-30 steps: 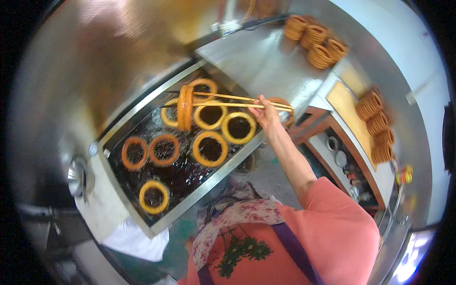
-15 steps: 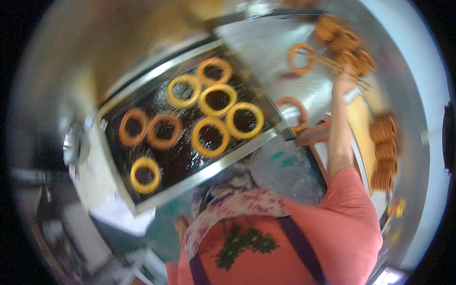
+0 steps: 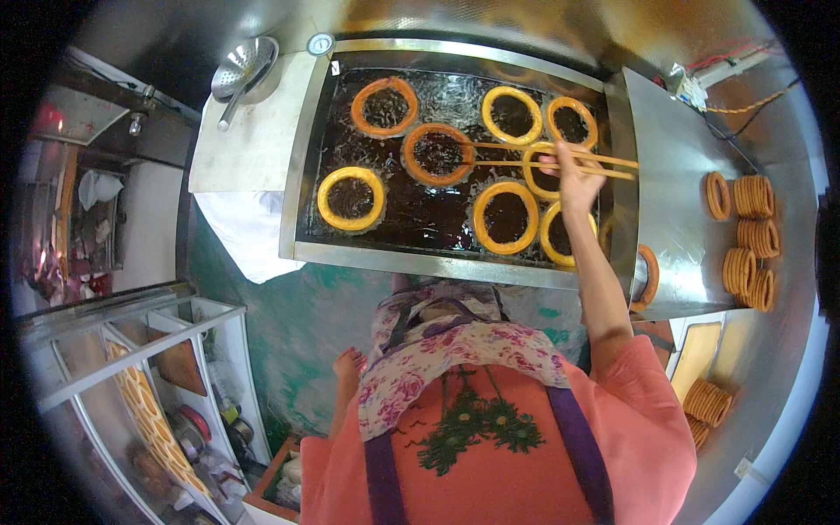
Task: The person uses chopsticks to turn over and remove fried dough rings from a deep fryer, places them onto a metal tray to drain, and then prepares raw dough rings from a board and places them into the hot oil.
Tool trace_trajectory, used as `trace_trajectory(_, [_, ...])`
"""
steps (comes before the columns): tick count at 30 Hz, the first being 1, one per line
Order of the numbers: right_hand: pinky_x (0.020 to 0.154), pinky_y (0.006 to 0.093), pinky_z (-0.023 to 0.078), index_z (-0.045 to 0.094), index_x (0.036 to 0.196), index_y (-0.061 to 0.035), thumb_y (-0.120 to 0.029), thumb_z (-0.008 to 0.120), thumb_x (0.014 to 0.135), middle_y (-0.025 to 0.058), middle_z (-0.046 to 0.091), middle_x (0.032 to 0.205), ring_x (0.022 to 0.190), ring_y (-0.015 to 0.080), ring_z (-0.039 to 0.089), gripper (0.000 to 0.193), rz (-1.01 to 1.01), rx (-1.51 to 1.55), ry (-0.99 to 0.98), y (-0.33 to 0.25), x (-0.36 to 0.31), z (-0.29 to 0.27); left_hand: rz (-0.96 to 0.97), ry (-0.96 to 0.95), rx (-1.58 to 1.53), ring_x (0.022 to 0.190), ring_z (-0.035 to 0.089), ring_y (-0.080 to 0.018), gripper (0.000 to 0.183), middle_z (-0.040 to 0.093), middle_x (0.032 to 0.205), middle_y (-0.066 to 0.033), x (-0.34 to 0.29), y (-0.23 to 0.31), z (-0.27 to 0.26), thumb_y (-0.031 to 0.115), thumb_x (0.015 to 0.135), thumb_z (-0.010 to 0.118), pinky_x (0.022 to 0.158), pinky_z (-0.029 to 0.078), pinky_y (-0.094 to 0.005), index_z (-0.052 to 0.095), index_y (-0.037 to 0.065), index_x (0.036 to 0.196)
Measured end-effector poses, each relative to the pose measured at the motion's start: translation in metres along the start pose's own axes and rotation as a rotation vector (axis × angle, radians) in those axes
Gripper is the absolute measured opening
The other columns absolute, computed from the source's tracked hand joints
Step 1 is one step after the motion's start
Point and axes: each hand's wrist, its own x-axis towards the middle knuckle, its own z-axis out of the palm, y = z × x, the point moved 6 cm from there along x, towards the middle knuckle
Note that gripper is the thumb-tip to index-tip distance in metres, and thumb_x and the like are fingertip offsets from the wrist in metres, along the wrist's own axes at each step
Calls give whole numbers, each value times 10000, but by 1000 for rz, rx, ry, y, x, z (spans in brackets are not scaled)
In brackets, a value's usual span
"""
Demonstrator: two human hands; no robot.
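Observation:
My right hand [image 3: 573, 175] is closed on a pair of long wooden chopsticks [image 3: 499, 164], reaching over a rectangular fryer [image 3: 420, 259] of dark oil. The chopstick tips are at the right side of a browned dough ring [image 3: 407, 155]; whether they grip it is unclear. Another browned ring [image 3: 357, 109] floats behind it. Paler yellow rings float at the left [image 3: 323, 199] and, several together, on the right, including one [image 3: 479, 219] nearest the front; my right hand partly covers one of them. Down by my side hangs my left hand [image 3: 350, 362], loosely open and holding nothing.
A metal draining surface [image 3: 669, 166] adjoins the fryer's right side, with stacks of fried rings [image 3: 754, 197] and a single ring [image 3: 646, 278] near its front. Left of the fryer, a perforated skimmer [image 3: 245, 74] lies on a white counter [image 3: 236, 162]. A shelf rack [image 3: 140, 354] stands lower left.
My right hand and chopsticks have moved left from the fried rings on the draining surface to a browned ring in the oil. The view has turned and shifted with my head.

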Motion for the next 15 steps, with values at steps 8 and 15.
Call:
trace_trajectory(8, [461, 308, 576, 589, 868, 59, -111, 683, 789, 162, 631, 719, 612, 217, 653, 210, 322, -36, -158, 114, 65, 39, 6, 30, -71, 598, 602, -253, 344, 602, 834, -166, -6, -18, -42, -7, 774, 550, 470, 502, -338, 517, -11, 1117])
trace_trajectory(15, [601, 314, 597, 575, 967, -1, -178, 619, 853, 62, 622, 770, 662, 149, 621, 215, 691, 193, -94, 189, 66, -29, 8, 107, -30, 592, 596, -240, 318, 599, 822, -148, -31, -9, -42, -8, 785, 522, 473, 505, -335, 521, -13, 1103])
